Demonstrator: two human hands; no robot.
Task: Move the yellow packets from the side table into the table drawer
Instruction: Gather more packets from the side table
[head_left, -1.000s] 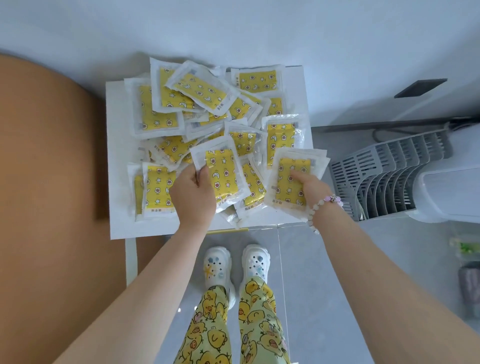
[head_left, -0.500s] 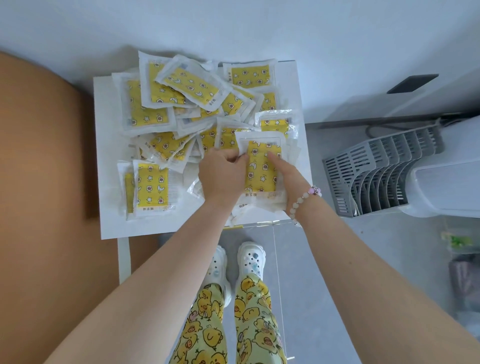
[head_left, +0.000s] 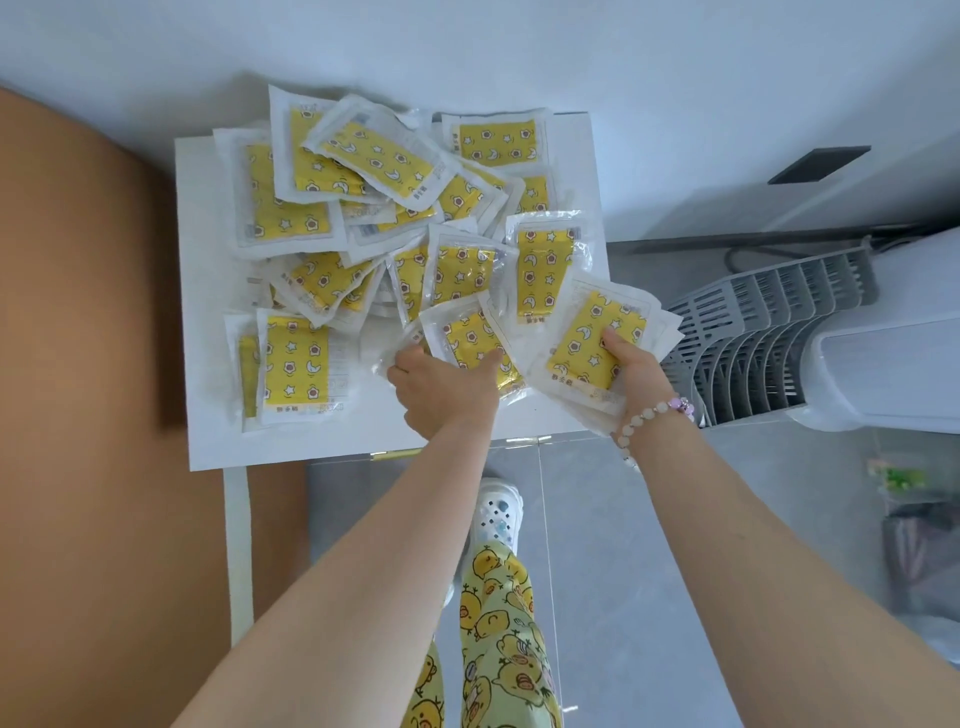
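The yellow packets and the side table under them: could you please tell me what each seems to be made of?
The yellow packets look like clear, glossy plastic film around a printed yellow insert: the wrappers crinkle, glint and show white sealed margins. The side table looks like smooth, matte white painted or laminated board; its flat, even surface leaves the core open.

Yellow packets (head_left: 374, 156) heaped on a small white worktop (head_left: 291, 449)

Clear-wrapped packets overlap in a loose pile across most of the square top, lying deepest at the far edge by the wall. Two lie flat at the near left, and bare white shows along the front and left edges.
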